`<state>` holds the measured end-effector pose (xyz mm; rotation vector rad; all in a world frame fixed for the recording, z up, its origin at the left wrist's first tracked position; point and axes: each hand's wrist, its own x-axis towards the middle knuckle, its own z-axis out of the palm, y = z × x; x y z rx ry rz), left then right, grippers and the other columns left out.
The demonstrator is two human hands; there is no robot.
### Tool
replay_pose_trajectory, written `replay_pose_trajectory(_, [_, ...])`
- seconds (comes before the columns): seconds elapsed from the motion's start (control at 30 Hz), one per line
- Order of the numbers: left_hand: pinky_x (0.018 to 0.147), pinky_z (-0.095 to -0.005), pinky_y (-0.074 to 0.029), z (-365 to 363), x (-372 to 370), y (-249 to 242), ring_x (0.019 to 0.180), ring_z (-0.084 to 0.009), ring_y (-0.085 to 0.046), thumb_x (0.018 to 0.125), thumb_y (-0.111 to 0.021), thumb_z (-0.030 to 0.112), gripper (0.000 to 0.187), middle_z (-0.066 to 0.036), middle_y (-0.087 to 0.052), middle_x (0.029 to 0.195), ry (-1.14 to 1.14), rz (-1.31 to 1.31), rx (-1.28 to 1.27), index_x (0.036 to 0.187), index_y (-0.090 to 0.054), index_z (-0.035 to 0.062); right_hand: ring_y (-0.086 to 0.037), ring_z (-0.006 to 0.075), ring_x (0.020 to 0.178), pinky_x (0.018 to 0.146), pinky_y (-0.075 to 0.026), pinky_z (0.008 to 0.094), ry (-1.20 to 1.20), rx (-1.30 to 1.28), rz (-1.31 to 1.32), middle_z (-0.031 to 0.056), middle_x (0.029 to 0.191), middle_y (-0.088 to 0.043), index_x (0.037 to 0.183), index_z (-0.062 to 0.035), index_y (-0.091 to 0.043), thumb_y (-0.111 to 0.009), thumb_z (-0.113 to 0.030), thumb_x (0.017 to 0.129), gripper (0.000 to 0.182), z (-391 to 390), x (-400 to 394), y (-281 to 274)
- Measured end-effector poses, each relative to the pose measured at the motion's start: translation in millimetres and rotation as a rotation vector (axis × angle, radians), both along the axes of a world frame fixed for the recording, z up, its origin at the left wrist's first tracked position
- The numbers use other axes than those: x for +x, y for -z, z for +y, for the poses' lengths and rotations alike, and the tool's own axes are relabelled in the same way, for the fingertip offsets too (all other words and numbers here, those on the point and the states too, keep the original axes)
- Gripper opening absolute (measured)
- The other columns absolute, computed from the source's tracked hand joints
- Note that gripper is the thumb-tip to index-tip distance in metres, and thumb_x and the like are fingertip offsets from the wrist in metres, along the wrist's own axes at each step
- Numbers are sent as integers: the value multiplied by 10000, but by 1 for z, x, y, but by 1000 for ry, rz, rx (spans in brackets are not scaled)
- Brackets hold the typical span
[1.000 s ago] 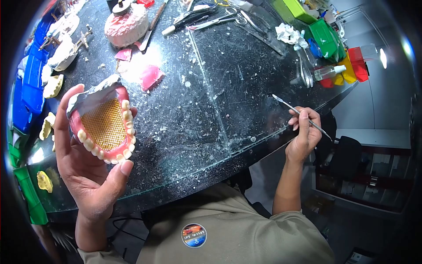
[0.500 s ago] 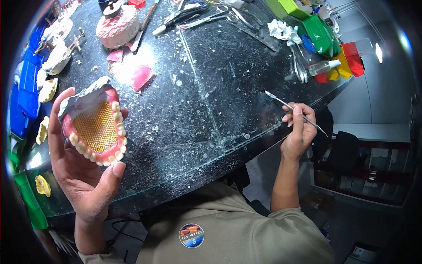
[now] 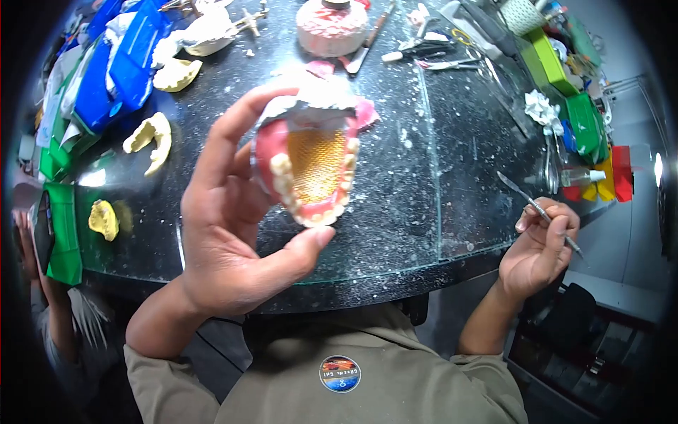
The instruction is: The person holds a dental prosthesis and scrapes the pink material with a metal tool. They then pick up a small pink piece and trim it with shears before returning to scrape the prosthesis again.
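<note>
My left hand [image 3: 233, 233] grips an upper denture [image 3: 268, 157] with pink gums, cream teeth and a gold mesh palate. The thumb presses at the front teeth and the fingers wrap behind. Grey-white plaster shows along the denture's back edge, washed out by bright light. Off to the right, my right hand [image 3: 540, 244] pinches a thin metal wax carver [image 3: 519, 189] whose flat tip points up and left, away from the denture. A piece of pink wax [image 3: 366, 114] lies on the bench, partly hidden behind the denture.
Yellowish plaster pieces [image 3: 154, 141] and blue bins [image 3: 123, 63] are on the left, near another person's arm [image 3: 60, 318]. A pink-stained round pot [image 3: 330, 30], a knife [image 3: 371, 41] and pliers [image 3: 424, 48] stand or lie at the back. Coloured bins [image 3: 586, 127] line the right.
The view has swung left. My left hand has brought the denture nearer the middle and turned it so the teeth face more toward me. My right hand still holds the wax carver, apart from it.
</note>
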<state>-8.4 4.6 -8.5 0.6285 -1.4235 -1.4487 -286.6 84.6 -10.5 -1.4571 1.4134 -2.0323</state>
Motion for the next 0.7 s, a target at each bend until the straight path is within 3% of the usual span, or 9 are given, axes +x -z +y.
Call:
replay_pose_trajectory(0.13, [966,-340,-380,-4,1,1,1139,-235,-472,632,-666,-22,867,-164,-411,1246,29,16,-59,1347,-177,-48,-497,150,508,463,-422,232,-340,-50,159,177,689,-558,899,-6,-470,-451,-281,923,277,-35,39,-31])
replay_pose_trajectory(0.2, [969,-336,-375,-6,3,2,1150,-229,-460,624,-659,-32,866,-161,-399,1255,37,22,-77,1346,-183,-51,-453,131,556,543,-344,268,-521,-46,299,103,711,-492,928,-36,-440,-313,-252,965,253,-49,52,-44])
replay_pose_trajectory(0.23, [970,-335,-374,-8,4,2,1153,-229,-458,619,-655,-38,866,-161,-394,1261,41,16,-95,1347,-185,-51,-447,126,539,541,-338,267,-552,-66,336,100,707,-493,927,-40,-440,-306,-254,967,256,-56,56,-47])
replay_pose_trajectory(0.47, [971,-352,-409,-11,7,11,1160,-267,-469,602,-642,-7,882,-183,-257,1367,65,-21,-251,1356,-185,-37,-440,139,505,485,-380,241,-609,20,341,129,689,-508,893,-23,-451,-322,-278,966,295,-66,69,-33])
replay_pose_trajectory(0.7, [968,-341,-400,-11,5,5,1148,-252,-480,599,-646,-8,873,-181,-271,1357,69,-15,-181,1341,-191,-64,-455,130,494,447,-386,228,-466,26,286,115,616,-503,855,-21,-467,-441,-316,930,306,-61,85,-25])
